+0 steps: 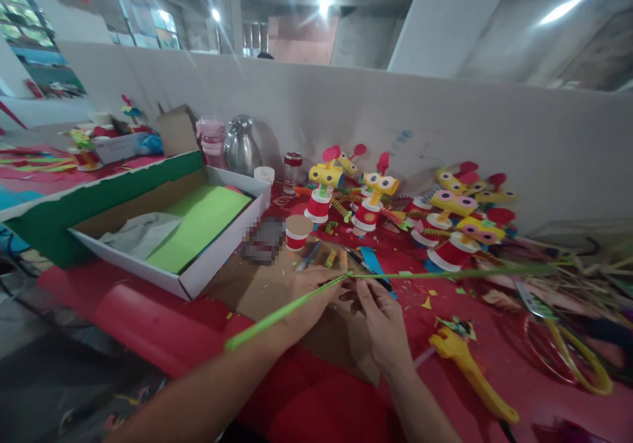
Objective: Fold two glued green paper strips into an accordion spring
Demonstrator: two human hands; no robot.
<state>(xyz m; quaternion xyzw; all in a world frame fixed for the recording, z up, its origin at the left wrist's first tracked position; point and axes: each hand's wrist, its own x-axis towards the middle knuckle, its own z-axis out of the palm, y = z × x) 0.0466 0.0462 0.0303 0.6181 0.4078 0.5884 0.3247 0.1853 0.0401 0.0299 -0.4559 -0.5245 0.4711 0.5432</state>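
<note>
My left hand [316, 291] and my right hand [374, 303] meet over a brown cardboard sheet [237, 291]. Pinched between their fingers are green paper strips [277, 319], joined where the fingertips meet. One length slants over my left wrist, and the other runs out to the right across the table. Just beyond the hands lie small folded paper springs [331, 258], a pen [309, 256] and a blue paper piece [370, 260]. A red and white paper cup [297, 232] stands upright behind them.
Several paper-cup figures [368, 209] stand along the back. At left is an open white box [222, 245] with green paper inside. A yellow glue gun [469, 367] and yellow-handled scissors [558, 337] lie at right. A steel jug [243, 146] stands by the partition.
</note>
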